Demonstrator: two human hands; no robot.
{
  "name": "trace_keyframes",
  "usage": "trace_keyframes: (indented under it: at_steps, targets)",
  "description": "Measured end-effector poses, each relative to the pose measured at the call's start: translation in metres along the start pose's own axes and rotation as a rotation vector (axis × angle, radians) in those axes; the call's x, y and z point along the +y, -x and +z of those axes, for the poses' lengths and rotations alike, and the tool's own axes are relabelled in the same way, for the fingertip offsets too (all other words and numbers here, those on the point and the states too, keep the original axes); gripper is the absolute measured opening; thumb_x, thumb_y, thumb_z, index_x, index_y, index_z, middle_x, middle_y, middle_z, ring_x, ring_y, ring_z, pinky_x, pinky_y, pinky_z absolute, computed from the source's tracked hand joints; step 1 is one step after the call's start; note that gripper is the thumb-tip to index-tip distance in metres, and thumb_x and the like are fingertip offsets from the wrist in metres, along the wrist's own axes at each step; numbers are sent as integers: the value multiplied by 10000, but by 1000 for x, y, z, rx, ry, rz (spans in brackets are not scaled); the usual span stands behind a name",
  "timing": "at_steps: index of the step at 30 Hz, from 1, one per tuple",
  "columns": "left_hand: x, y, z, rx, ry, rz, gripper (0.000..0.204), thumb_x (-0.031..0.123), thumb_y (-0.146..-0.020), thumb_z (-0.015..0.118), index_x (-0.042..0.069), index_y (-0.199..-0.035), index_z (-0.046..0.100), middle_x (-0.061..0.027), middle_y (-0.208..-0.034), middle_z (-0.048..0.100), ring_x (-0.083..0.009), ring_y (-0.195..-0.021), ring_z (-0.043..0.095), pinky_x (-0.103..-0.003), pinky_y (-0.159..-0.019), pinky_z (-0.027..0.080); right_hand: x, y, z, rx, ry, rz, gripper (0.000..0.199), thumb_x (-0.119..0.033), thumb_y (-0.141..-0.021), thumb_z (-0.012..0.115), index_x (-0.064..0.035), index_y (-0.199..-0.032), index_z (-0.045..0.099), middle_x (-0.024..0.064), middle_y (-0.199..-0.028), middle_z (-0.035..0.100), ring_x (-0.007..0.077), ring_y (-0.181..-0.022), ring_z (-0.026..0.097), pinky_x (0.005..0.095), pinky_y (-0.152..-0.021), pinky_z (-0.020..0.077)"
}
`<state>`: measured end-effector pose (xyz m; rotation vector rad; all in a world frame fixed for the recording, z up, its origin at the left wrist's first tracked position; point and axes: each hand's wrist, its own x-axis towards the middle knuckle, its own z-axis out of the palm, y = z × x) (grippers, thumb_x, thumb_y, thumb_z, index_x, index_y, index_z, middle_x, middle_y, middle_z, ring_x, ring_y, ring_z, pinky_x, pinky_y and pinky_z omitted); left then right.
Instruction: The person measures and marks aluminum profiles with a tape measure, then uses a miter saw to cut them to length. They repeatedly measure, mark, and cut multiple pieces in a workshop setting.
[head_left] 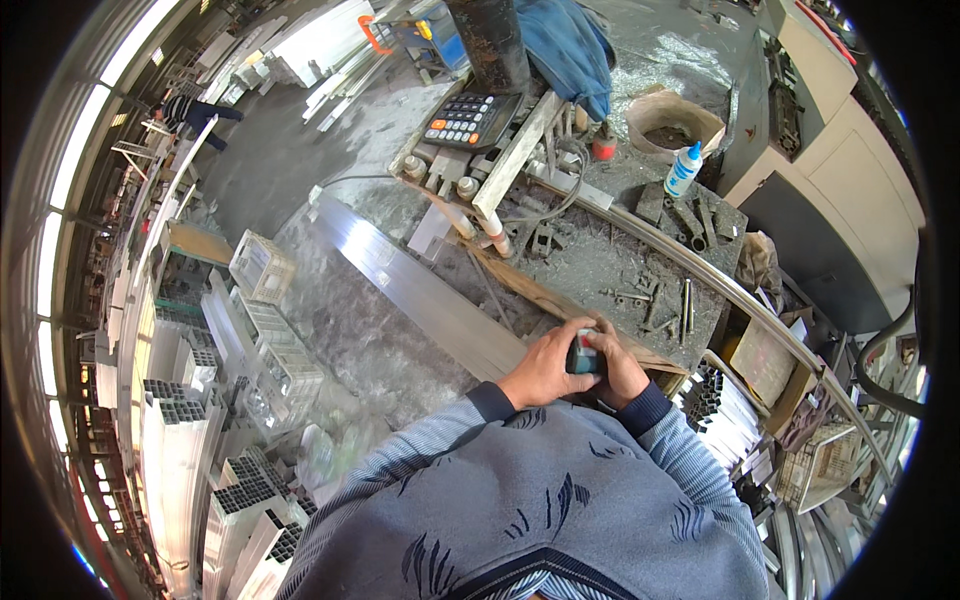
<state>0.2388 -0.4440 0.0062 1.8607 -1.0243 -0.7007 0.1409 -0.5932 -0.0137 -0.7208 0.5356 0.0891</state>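
Observation:
Close in front of my body, both hands meet around a small dark teal-and-black object with a red patch (584, 356); its exact kind is hidden by the fingers. My left hand (545, 368) is closed on its left side. From the other side, my right hand (622, 368) wraps it. Just beyond my left hand lies the near end of a long, flat silver metal profile (425, 290), which stretches away to the far left. The wooden edge (555, 300) of a cluttered workbench runs right beside my hands.
On the bench stand a large-button calculator (472, 120), a white bottle with a blue cap (684, 170), a paper-lined bucket (675, 122) and loose bolts (655, 305). A metal rail (700, 275) crosses it. Stacked square tubes (180, 410) and crates (262, 268) stand left; a person (195, 112) is far off.

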Motion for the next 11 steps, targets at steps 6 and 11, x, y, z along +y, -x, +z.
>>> trace_keyframes:
  at_steps: [6,11]
  targets:
    - [20,1,-48,291,69,-28,886,536,-836,819,15,-1428,416,-200,-1085,654,-325,-966,687,-429,-882,560,-9,21,-26,33,31,59,597,-184,-981,618,-62,-1517,385,137,-1246,583,237,-1115,600,411,-913,562]
    - [63,-31,-157,542,-600,-60,855,348,-811,859,119,-1503,413,-219,-1363,574,-420,-1146,629,-553,-1003,521,1,23,-96,224,180,38,590,-214,-1001,603,-34,-1507,358,101,-1218,629,214,-1070,637,435,-884,599]
